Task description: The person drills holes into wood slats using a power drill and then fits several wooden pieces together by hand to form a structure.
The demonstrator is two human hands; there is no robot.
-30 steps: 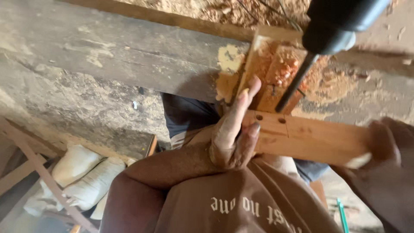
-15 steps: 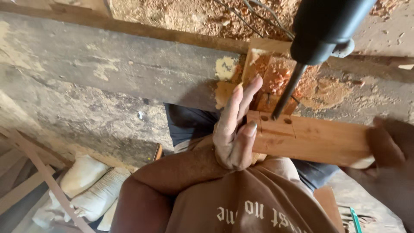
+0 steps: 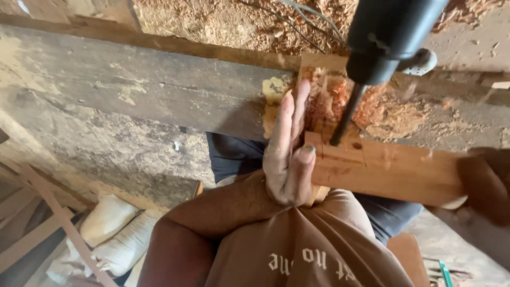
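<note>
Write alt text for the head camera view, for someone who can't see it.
A left hand steadies a reddish wooden piece on a worn workbench while a black power drill bores into it. Sawdust surrounds the bit.

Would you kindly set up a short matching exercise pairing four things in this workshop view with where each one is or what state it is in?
Things:
1. left hand
2. drill bit
3. white sacks
4. wood shavings

Places or states:
A. lying low at the lower left, beside thin wooden slats
B. tip down on the top face of the wooden bar
C. heaped along the top, behind the grey plank
D. pressed flat against the end of the wooden bar, fingers stretched out

Pairs: 1-D, 2-B, 3-A, 4-C
</note>
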